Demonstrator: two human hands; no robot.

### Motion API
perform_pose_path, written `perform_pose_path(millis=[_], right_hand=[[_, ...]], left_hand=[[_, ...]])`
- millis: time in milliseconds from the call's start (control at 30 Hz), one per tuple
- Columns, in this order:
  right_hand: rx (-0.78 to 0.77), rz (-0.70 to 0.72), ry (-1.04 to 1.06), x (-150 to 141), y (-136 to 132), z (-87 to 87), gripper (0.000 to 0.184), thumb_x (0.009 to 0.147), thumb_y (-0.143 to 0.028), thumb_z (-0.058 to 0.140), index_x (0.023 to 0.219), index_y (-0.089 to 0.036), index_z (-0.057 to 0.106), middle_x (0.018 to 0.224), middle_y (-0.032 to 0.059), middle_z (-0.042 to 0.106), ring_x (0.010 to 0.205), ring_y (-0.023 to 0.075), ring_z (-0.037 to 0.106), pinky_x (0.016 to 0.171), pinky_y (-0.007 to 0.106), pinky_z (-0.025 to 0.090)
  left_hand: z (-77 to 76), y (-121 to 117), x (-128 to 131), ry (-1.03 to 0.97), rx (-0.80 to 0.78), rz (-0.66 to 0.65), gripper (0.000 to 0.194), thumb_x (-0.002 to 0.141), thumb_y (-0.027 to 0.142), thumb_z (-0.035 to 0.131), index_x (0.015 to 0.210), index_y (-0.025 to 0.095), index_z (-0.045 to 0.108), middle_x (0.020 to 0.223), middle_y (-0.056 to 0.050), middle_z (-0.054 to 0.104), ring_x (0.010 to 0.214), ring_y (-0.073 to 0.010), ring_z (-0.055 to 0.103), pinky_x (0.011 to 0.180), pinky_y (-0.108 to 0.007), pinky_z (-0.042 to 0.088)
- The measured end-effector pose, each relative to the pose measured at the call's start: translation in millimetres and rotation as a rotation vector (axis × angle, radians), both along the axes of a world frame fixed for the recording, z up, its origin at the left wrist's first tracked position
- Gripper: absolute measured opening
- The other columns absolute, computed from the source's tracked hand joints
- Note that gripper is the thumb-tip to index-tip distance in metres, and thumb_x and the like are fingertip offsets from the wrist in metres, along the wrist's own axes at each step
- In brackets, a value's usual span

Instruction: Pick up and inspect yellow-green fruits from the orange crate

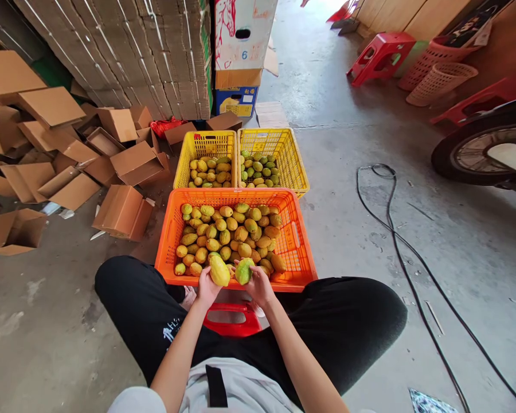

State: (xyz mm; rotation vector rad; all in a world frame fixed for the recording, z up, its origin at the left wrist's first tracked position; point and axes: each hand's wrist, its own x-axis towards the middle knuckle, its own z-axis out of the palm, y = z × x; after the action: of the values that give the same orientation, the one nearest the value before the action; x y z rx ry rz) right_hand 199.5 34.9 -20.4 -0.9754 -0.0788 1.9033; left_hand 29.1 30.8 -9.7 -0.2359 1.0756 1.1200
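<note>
"Where are the hands, and what have they got?"

"Both are at the near edge of the orange crate (164, 252). The left hand (208, 288) is curled partway closed around a yellow fruit (219, 271); the right hand (260, 287) is bent in much the same way about a green fruit (243, 271). The two fruits are side by side, close but apart."

"Which way do they point?"

"The yellow one is plainly longer than wide. Its long axis slants, the far end leaning left and the near end turned toward the person and a little right. The green one looks almost round from here, so I can't tell its axis."

"And the loose fruit (242, 233) in the crate?"

"Heaped at all angles; several lie nearly crosswise, others on a slant. More sit in the left yellow crate (180, 163) and the right yellow crate (293, 158) just beyond."

"Any writing?"

"A blue 6 on the white box (229, 54), beside a red drawing. The blue box (219, 102) below it carries yellow print, too small to read. The black trousers (352, 315) have white lettering that seems to begin with H; the rest is lost in a fold."
</note>
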Motion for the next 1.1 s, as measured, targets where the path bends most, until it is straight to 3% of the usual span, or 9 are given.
perform_pose_path(millis=[100,233,367,500,733,800,900,1000,1100], right_hand=[[0.002,0.011,-0.015,-2.1,-1.0,2.9,0.044,0.063,-0.046,0.091,0.097,-0.027,0.069,0.104,0.0072,0.079,0.108,0.0356,0.074,0.081,0.049,0.064],[-0.053,-0.018,-0.031,-1.2,-3.5,-1.2,0.043,0.066,-0.048,0.093,0.094,-0.027,0.067,0.09,0.004,0.076,0.092,0.03,0.075,0.075,0.046,0.065],[-0.07,-0.071,0.005,4.1,-3.2,-6.1,0.042,0.065,-0.036,0.093,0.097,-0.027,0.067,0.086,-0.0007,0.074,0.074,0.0203,0.071,0.065,0.035,0.062],[-0.091,-0.008,0.011,3.6,-2.8,-8.2,0.037,0.066,-0.031,0.091,0.093,-0.024,0.067,0.078,-0.0006,0.072,0.066,0.017,0.067,0.058,0.029,0.056],[-0.155,-0.001,-0.057,-2.2,-3.9,-9.7,0.033,0.063,-0.032,0.091,0.084,-0.024,0.066,0.075,-0.0008,0.072,0.064,0.0174,0.067,0.056,0.029,0.057],[-0.154,-0.04,-0.062,-0.3,-3.0,-7.3,0.033,0.064,-0.036,0.09,0.084,-0.025,0.066,0.076,0.0003,0.073,0.067,0.0198,0.07,0.058,0.032,0.06],[-0.111,-0.089,0.0,4.5,-1.5,0.7,0.036,0.065,-0.045,0.086,0.09,-0.026,0.068,0.089,0.0059,0.078,0.088,0.0305,0.076,0.068,0.043,0.065],[-0.049,-0.086,0.074,6.9,-0.9,10.8,0.038,0.064,-0.047,0.083,0.094,-0.026,0.069,0.103,0.0112,0.079,0.11,0.0395,0.074,0.077,0.052,0.065],[-0.017,-0.049,0.114,5.4,-1.2,17.2,0.037,0.064,-0.044,0.083,0.094,-0.026,0.069,0.105,0.012,0.079,0.118,0.0406,0.071,0.083,0.054,0.064]], left_hand=[[3.2,-0.7,-2.4,-0.018,0.017,0.024,0.035,0.091,0.029,0.066,0.124,0.016,0.068,0.106,-0.012,0.079,0.113,-0.0307,0.074,0.104,-0.046,0.058],[-0.4,-2.5,-4.7,0.005,0.013,0.055,0.037,0.085,0.027,0.076,0.12,0.021,0.068,0.113,-0.011,0.078,0.119,-0.0307,0.072,0.107,-0.048,0.057],[-8.8,-8.1,-0.2,0.068,0.022,-0.075,0.044,0.071,0.019,0.087,0.111,0.018,0.068,0.107,-0.011,0.078,0.116,-0.0321,0.074,0.101,-0.044,0.06],[-14.9,-12.4,3.6,0.138,0.033,-0.182,0.05,0.061,0.014,0.093,0.103,0.017,0.067,0.095,-0.011,0.078,0.108,-0.0345,0.076,0.092,-0.04,0.062],[-15.4,-6.5,-2.7,0.141,-0.049,-0.133,0.041,0.077,0.022,0.083,0.114,0.016,0.066,0.094,-0.009,0.077,0.091,-0.0255,0.078,0.085,-0.036,0.063],[-10.6,-4.4,-3.3,0.085,-0.025,-0.084,0.033,0.086,0.026,0.073,0.117,0.015,0.066,0.097,-0.009,0.078,0.093,-0.0249,0.078,0.09,-0.037,0.062],[-1.1,-1.6,-4.3,-0.021,0.029,-0.023,0.033,0.092,0.029,0.06,0.122,0.014,0.066,0.103,-0.012,0.078,0.106,-0.0288,0.077,0.1,-0.044,0.06],[4.0,-0.5,-6.6,-0.073,0.071,-0.025,0.041,0.091,0.028,0.061,0.13,0.015,0.065,0.109,-0.014,0.079,0.115,-0.0321,0.074,0.105,-0.048,0.057],[0.9,-2.5,-8.9,-0.057,0.056,-0.06,0.042,0.091,0.033,0.066,0.128,0.015,0.066,0.104,-0.014,0.079,0.108,-0.03,0.076,0.103,-0.044,0.058]])
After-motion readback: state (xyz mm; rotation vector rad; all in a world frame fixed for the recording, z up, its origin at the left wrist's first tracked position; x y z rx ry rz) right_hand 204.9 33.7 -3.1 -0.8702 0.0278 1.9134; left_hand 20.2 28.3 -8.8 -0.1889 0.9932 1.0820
